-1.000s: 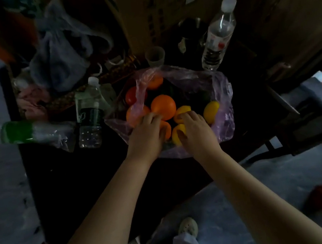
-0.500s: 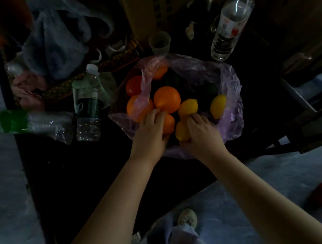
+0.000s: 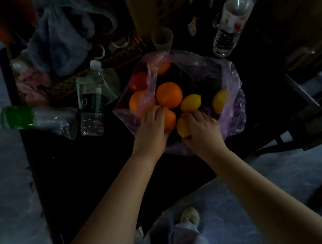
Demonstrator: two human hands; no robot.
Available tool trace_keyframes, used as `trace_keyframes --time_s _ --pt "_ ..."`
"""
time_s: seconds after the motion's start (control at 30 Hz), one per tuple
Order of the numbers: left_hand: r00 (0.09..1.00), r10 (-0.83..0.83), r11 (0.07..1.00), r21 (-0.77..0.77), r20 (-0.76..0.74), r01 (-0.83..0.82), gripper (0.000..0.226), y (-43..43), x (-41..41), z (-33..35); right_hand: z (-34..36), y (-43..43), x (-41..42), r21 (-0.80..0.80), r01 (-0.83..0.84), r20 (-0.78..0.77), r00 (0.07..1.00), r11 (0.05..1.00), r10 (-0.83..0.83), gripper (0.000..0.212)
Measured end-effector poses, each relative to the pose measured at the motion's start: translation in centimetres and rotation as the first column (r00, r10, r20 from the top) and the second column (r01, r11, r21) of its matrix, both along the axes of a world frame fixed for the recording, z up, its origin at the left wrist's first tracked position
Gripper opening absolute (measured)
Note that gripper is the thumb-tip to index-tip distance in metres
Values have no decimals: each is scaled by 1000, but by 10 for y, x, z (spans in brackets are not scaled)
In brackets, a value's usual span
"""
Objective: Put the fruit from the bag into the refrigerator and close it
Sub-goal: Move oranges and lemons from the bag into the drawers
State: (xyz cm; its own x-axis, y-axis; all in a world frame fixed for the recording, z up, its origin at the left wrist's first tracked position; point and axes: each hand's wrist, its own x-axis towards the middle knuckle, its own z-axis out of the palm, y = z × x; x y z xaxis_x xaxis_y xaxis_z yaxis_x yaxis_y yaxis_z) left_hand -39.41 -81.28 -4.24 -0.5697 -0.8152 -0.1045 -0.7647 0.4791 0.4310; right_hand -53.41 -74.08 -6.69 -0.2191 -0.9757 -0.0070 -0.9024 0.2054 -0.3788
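Note:
An open purple plastic bag lies on the dark table and holds several fruits. A big orange sits in its middle, a second orange and a red fruit to the left, two lemons to the right. My left hand is closed around a small orange at the bag's near edge. Beside it, my right hand grips a lemon. No refrigerator is in view.
Two water bottles and a lying green-labelled bottle crowd the table left of the bag. A tall clear bottle and a small cup stand behind it. Crumpled bags and cloth fill the back left. Dark furniture stands right.
Both hands have pulled slightly toward me and curled tighter, the left around the small orange and the right around a lemon. The camera has come closer to the bag.

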Motion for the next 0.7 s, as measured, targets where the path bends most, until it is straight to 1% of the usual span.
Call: trace_keyframes --time_s 0.1,0.2,0.33,0.53,0.7 --pt "1000 -14 1000 -20 -25 14 61 5 6 8 10 1 1 -2 4 74 997 1000 -4 69" --pt "998 -22 999 -34 -66 19 61 8 11 22 26 5 1 -31 6 105 994 1000 -3 68" --pt "995 -62 996 -76 -84 56 60 13 20 52 55 14 4 -82 40 170 985 996 -25 72" --pt "971 -143 985 -123 -193 120 62 25 41 107 114 43 13 -196 95 150 986 976 -66 75" --pt "929 -227 972 -132 -292 195 62 46 61 144 159 80 37 -283 158 116 985 946 -130 73"
